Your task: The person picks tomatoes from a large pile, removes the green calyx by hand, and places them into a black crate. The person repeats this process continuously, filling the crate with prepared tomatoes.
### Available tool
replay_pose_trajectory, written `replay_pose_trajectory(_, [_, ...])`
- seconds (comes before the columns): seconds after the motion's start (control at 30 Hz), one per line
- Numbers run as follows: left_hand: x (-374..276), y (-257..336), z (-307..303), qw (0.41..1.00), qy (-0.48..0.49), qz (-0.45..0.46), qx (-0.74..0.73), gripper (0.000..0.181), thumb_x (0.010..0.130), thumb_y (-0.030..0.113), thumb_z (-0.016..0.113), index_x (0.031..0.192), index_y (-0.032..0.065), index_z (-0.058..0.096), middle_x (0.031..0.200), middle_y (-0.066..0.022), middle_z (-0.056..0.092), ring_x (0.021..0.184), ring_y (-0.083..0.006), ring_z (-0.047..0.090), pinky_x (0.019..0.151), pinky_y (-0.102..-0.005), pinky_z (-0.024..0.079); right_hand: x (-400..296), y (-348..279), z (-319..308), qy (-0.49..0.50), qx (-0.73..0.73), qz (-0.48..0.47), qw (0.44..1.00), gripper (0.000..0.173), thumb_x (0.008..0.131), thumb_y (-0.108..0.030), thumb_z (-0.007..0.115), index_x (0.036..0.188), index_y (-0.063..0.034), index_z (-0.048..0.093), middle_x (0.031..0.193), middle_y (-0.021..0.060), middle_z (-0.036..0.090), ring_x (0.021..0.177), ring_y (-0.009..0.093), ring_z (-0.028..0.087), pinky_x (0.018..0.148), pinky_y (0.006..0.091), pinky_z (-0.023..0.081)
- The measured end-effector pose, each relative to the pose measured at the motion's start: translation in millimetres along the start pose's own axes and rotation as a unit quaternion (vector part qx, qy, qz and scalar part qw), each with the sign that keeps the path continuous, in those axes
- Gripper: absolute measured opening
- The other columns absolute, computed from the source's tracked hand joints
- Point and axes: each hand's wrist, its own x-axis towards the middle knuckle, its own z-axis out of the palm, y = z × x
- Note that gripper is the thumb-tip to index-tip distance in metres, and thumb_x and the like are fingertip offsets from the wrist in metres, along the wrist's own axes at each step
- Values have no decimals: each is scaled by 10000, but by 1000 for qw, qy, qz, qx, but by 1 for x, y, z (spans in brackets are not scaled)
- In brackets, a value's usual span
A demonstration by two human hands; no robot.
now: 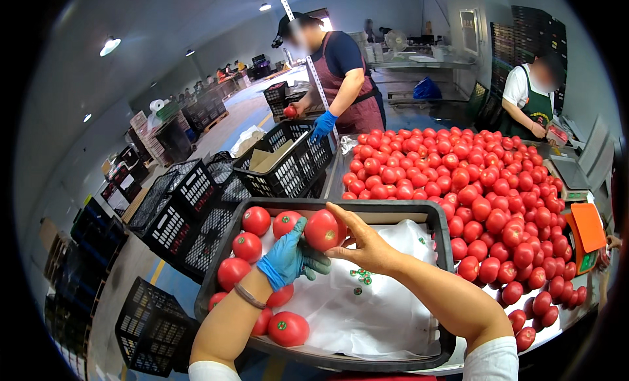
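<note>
A large red tomato [323, 230] is held above a black plastic crate [444, 243] between both hands. My left hand [295, 258], in a blue glove with darkened fingers, supports it from the left and below. Bare, my right hand [361, 238] has its thumb and fingers around the tomato's right side. White liner sheeting [339, 317] covers the crate's bottom. Tomatoes, several with green round stickers, lie along the crate's left side, one [289, 329] at the near left. Several loose green stickers [363, 277] lie on the liner.
A large heap of tomatoes [471, 184] fills the metal table at right. Beyond my crate stands another black crate [285, 160], with an aproned person [344, 81] beside it. Another person [533, 96] works at far right near scales [570, 172]. Stacked crates [172, 223] stand left.
</note>
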Motion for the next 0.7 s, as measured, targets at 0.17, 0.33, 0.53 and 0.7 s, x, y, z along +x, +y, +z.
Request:
replay_pose_trajectory(0.17, [3, -3, -1, 1000, -1, 8, 28, 658, 913, 598, 289, 1184, 34, 495, 838, -152, 653, 627, -270, 662, 416, -292, 487, 0, 0, 2, 15, 2, 30, 999, 830, 767, -253, 734, 1429, -122, 251, 1313, 175, 391, 1123, 252, 497, 818, 315, 513])
replay_pose_trajectory(0.33, [-4, 3, 18, 997, 41, 59, 38, 646, 918, 590, 307, 1154, 25, 512, 804, -151, 641, 617, -245, 657, 419, -292, 477, 0, 10, 2, 20, 60, 56, 996, 829, 799, -323, 701, 1431, -76, 224, 1210, 170, 500, 965, 223, 590, 722, 290, 522])
replay_pose_trajectory(0.53, [-4, 3, 1, 990, 59, 61, 117, 655, 907, 600, 335, 982, -14, 550, 646, -116, 598, 514, -211, 615, 385, -275, 453, 3, 4, 0, -25, 274, 155, 949, 666, 955, -371, 455, 1443, -53, 133, 1092, 161, 572, 846, 196, 640, 639, 282, 530])
replay_pose_trajectory(0.7, [-6, 6, 5, 985, 80, 60, 142, 652, 901, 603, 353, 938, -16, 555, 637, -124, 600, 481, -213, 604, 360, -270, 445, 2, 1, -3, -59, 348, 165, 921, 560, 977, -387, 373, 1413, -68, 225, 1118, 140, 554, 864, 197, 622, 712, 318, 527])
